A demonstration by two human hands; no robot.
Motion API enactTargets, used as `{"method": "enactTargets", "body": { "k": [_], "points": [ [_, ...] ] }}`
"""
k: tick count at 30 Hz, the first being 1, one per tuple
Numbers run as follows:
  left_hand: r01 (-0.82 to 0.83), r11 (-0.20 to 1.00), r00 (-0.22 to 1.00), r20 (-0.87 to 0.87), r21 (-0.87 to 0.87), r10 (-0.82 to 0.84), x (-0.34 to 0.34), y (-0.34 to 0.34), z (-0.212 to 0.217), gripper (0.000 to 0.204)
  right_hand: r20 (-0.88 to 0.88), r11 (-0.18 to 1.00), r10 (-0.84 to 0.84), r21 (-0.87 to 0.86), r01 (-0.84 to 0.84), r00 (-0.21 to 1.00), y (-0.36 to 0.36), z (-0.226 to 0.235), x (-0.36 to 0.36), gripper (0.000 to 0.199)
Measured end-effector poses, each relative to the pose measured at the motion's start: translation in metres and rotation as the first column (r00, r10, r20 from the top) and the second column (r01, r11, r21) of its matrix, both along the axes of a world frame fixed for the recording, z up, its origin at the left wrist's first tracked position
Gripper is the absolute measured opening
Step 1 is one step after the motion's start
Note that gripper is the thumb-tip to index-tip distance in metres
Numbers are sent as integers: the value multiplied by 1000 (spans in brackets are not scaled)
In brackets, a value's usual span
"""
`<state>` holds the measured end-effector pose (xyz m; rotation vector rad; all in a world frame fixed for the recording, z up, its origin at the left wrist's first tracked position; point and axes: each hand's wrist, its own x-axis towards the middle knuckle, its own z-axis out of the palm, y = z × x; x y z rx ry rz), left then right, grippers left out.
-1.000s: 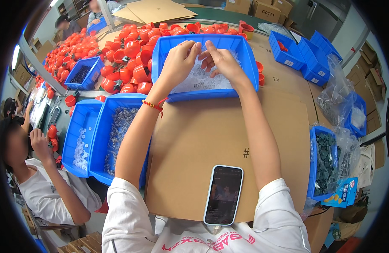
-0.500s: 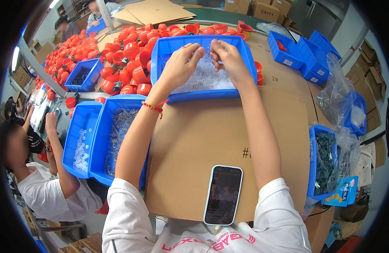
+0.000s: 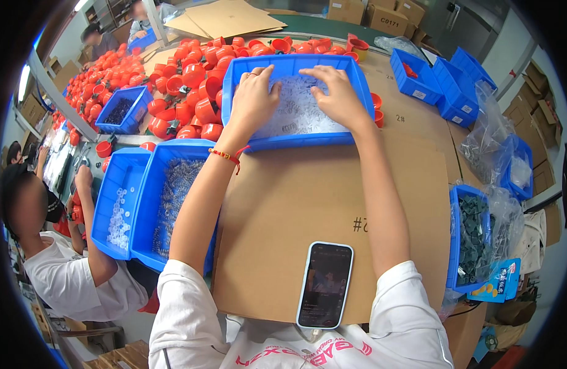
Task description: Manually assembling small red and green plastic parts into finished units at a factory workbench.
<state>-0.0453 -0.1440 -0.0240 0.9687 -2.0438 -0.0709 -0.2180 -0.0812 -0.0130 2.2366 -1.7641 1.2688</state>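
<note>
Both my hands are over a blue bin [image 3: 302, 142] full of small clear plastic pieces [image 3: 295, 111]. My left hand [image 3: 257, 97], with a red beaded bracelet [image 3: 224, 155] on the wrist, is at the bin's left side. Its fingers bend a little and the thumb stands off from them; nothing shows in its grasp. Over the right part of the bin, my right hand [image 3: 338, 95] has its fingers stretched forward and its thumb apart, also without a visible piece. Whether the fingertips touch the pieces, I cannot tell.
Red cup-shaped parts [image 3: 191, 77] are heaped behind and left. A bin of metal springs [image 3: 176, 184] and one of white rings [image 3: 118, 221] stand left, beside a co-worker [image 3: 80, 270]. A phone [image 3: 325, 283] lies on the cardboard [image 3: 277, 227]. Dark green parts [image 3: 475, 234] fill a right-hand bin.
My hands have gone from pinched fingers held close together to spread fingers farther apart over the clear pieces. The co-worker's raised hand at the left has shifted slightly.
</note>
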Motion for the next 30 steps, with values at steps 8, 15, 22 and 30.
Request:
{"method": "enactTargets", "body": {
  "k": [8,15,22,30],
  "points": [
    [117,990,993,-41,73,-114,4,4,8,32,-290,933,-141,281,225,946,11,7,32,23],
    [374,918,919,-186,131,-348,-4,8,12,20,287,977,-10,205,-52,958,-7,2,12,21],
    [445,889,872,-277,103,-404,-3,6,14,23,489,946,129,200,-254,863,-7,7,9,19],
    [381,900,914,-231,210,-333,-1,7,13,26,414,993,85,-105,-45,906,-3,10,21,13]
  ]
}}
